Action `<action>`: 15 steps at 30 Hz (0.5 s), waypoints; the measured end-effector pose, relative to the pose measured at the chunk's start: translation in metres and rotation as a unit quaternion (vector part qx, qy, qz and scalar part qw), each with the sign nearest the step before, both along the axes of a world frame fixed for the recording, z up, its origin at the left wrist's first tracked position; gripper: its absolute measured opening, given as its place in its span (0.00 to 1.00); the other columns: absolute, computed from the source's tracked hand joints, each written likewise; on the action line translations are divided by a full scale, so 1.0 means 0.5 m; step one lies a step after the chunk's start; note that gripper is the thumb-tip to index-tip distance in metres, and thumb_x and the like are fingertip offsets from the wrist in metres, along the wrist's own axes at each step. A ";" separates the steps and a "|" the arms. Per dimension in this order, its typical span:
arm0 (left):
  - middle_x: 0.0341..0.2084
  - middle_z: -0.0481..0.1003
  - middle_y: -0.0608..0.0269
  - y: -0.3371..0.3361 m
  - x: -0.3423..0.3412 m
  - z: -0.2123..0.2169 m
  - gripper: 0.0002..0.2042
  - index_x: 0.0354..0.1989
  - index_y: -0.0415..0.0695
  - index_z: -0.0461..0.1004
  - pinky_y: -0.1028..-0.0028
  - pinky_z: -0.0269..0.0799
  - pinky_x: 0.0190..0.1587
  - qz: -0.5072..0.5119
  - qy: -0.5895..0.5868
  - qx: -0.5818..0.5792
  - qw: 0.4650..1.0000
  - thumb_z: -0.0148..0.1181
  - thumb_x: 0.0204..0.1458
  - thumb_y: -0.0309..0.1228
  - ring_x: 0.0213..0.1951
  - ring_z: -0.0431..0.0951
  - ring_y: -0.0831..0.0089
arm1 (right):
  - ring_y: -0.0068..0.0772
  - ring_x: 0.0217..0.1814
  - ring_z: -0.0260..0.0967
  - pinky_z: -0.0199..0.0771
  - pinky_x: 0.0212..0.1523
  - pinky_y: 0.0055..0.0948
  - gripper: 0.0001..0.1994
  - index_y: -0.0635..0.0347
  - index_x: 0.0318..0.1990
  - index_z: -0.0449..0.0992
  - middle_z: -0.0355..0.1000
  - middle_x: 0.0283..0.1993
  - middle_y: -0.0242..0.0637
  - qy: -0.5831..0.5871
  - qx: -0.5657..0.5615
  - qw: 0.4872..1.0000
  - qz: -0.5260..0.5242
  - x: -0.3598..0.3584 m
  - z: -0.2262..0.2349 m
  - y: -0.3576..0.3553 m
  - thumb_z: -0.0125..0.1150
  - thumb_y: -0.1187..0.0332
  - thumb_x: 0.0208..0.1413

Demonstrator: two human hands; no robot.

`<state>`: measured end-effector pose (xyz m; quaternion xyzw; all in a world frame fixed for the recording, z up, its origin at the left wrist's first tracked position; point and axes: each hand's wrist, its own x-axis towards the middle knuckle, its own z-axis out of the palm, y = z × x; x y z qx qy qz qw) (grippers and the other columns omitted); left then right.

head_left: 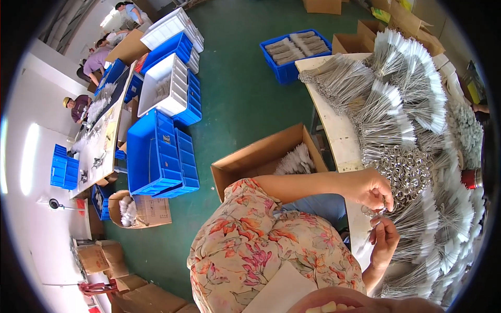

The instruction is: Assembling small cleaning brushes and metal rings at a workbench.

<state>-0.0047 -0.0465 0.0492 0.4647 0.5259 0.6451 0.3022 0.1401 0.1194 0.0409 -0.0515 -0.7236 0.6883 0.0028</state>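
Observation:
My left hand (pixel 371 192) is closed in a pinch over the table edge, and small silvery metal rings show at its fingertips. Just below it, my right hand (pixel 384 241) is also pinched, fingertips close to those of the left. What the right fingers hold is too small to tell; a thin wire seems to run beside them. Beyond my hands lies a heap of shiny metal rings (pixel 404 175). Fanned bundles of thin wire brushes with white bristles (pixel 389 112) lie around the heap, and more brushes (pixel 417 224) lie beside my right hand.
The white table (pixel 336 133) carries these piles. An open cardboard box (pixel 245 161) holding white-bristled pieces stands by my left arm. A blue crate (pixel 284 70) of bundles sits on the green floor, with stacked blue crates (pixel 151 151) farther left. Several people work at another table (pixel 107 141).

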 end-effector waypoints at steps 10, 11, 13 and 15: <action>0.35 0.73 0.61 -0.011 0.011 0.020 0.11 0.38 0.41 0.76 0.78 0.75 0.35 0.046 0.100 0.042 0.993 0.56 0.44 0.20 0.34 0.75 0.76 | 0.12 0.17 0.53 0.49 0.17 0.12 0.09 0.64 0.32 0.71 0.68 0.33 0.34 0.021 -0.045 0.999 -0.010 -0.005 0.005 -0.015 0.52 0.66 0.57; 0.36 0.74 0.61 -0.006 0.014 0.025 0.11 0.39 0.41 0.75 0.78 0.75 0.35 0.052 0.122 0.063 0.989 0.56 0.45 0.20 0.33 0.75 0.75 | 0.13 0.17 0.53 0.50 0.17 0.13 0.09 0.64 0.32 0.71 0.68 0.32 0.34 0.020 -0.034 0.999 -0.021 0.000 0.002 -0.013 0.52 0.66 0.57; 0.35 0.74 0.60 -0.012 0.005 0.037 0.12 0.40 0.41 0.75 0.77 0.75 0.35 0.070 0.147 0.058 0.985 0.57 0.45 0.21 0.33 0.76 0.75 | 0.15 0.18 0.54 0.52 0.18 0.15 0.09 0.65 0.32 0.71 0.67 0.29 0.32 0.024 -0.003 0.999 -0.040 -0.006 0.008 -0.018 0.51 0.66 0.57; 0.35 0.74 0.59 -0.004 0.006 0.043 0.12 0.42 0.39 0.72 0.77 0.75 0.35 0.089 0.129 0.041 0.987 0.57 0.47 0.20 0.33 0.77 0.74 | 0.15 0.20 0.58 0.58 0.20 0.16 0.06 0.67 0.33 0.72 0.68 0.30 0.32 -0.022 -0.047 0.998 -0.044 -0.021 0.024 -0.017 0.53 0.72 0.54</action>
